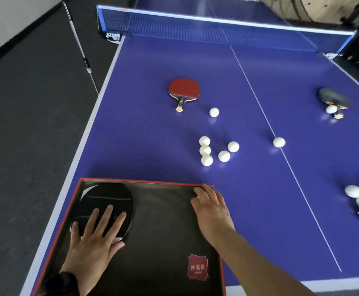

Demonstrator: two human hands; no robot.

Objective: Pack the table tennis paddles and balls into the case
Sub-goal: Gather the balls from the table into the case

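Black paddle (108, 207) in case (163, 227) — handle toward wearer, blade away.

An open black case (161, 221) with an orange rim lies at the counter's near edge holding a black paddle (108, 201) flat in its left half, while a red paddle (184, 90) lies face-up farther off, with white balls (205, 150) scattered between.
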